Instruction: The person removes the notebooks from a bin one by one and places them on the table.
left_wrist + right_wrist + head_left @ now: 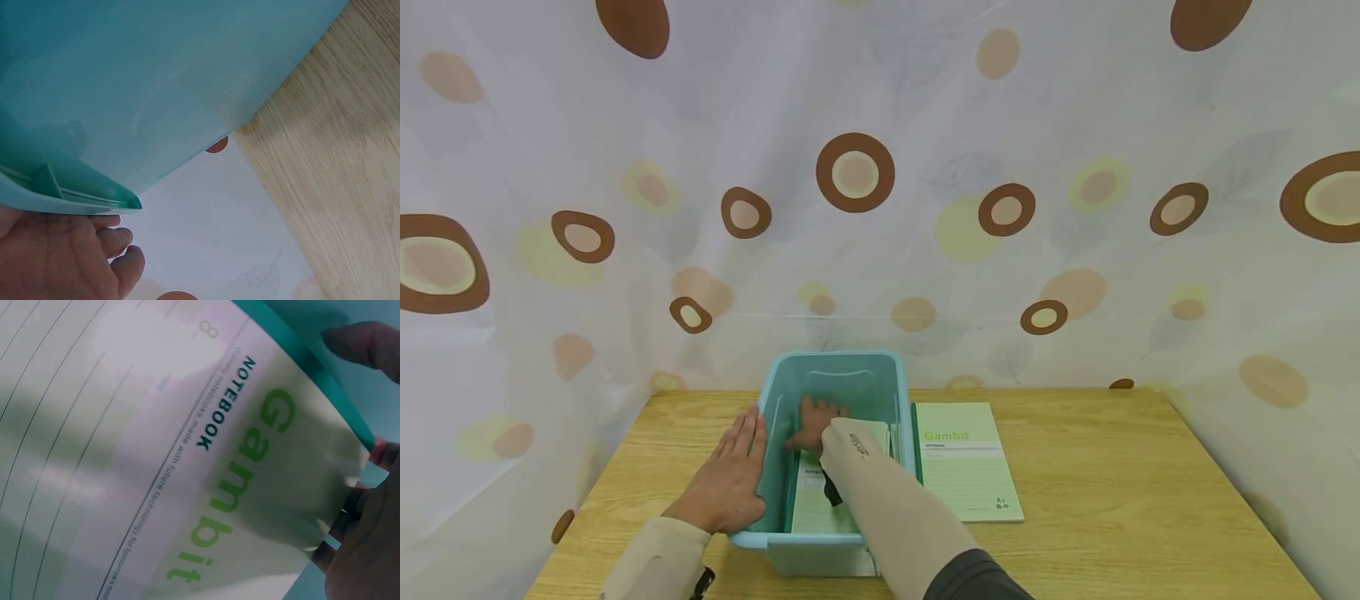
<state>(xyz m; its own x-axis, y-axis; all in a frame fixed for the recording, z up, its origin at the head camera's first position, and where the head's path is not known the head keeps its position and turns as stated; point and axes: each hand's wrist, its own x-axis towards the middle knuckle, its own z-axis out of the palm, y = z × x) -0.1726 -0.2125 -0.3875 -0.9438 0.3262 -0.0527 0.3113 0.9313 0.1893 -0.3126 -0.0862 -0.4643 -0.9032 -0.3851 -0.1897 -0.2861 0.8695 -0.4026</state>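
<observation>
A light blue plastic bin [831, 540] stands on the table. A pale green notebook [823, 508] with a darker green spine lies inside it; the right forearm covers part of the cover. My right hand [814, 425] reaches into the bin at the notebook's far end. In the right wrist view the thumb [365, 347] is apart from the spine, and the other fingertips are at the top edge of the "Gambit" cover. My left hand [730, 475] rests along the bin's left rim, its fingers extended in the head view. In the left wrist view its fingers [115, 240] lie below the rim.
Right of the bin, another Gambit notebook [966, 462] lies flat on the wooden table [1097, 483]. A patterned white sheet [910, 250] rises behind and beside the table.
</observation>
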